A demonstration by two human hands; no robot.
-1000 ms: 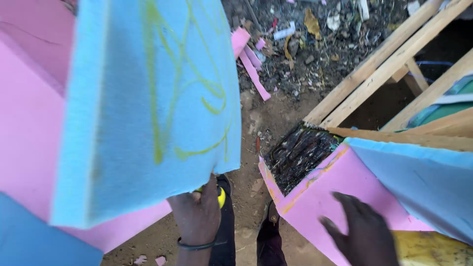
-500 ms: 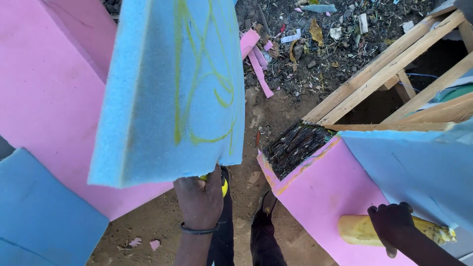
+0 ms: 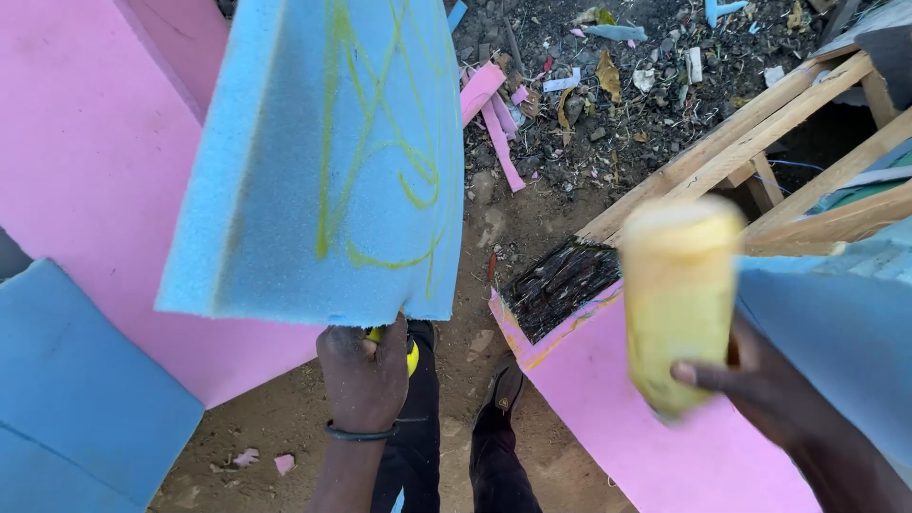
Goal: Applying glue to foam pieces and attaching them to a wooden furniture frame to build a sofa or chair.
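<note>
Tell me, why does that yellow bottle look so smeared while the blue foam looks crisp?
In the head view, the yellow bottle in the right hand is streaked by motion blur; the blue foam sheet gripped by the left hand is sharp, in even daylight, with a soft shadow on the pink foam behind it.

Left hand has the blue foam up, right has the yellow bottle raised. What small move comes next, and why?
Probably bring the yellow bottle in the right hand across to the blue foam sheet. The left hand holds it upright, yellow squiggles cover only part, and the bottle is well apart from it.
</note>
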